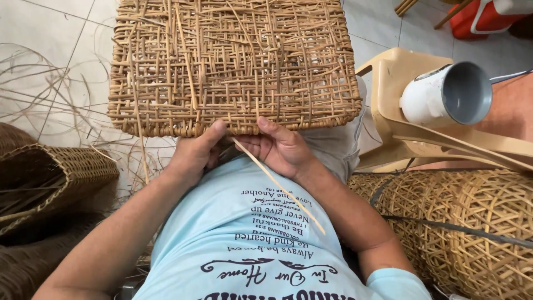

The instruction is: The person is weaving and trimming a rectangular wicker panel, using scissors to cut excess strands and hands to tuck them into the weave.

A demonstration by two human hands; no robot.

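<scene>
A large flat woven rattan panel (233,61) rests on my lap, its near edge against my hands. My left hand (194,153) grips that near edge with the thumb on top. My right hand (277,147) is curled at the same edge and pinches a thin loose rattan strip (277,186) that runs down over my light blue shirt toward the right. Both hands touch the panel's rim, close together.
Dark woven baskets (50,183) lie at my left, and light round woven baskets (472,222) at my right. A beige plastic chair (422,139) with a white cup (447,94) stands at the right. Loose rattan strands (44,83) lie scattered on the tiled floor.
</scene>
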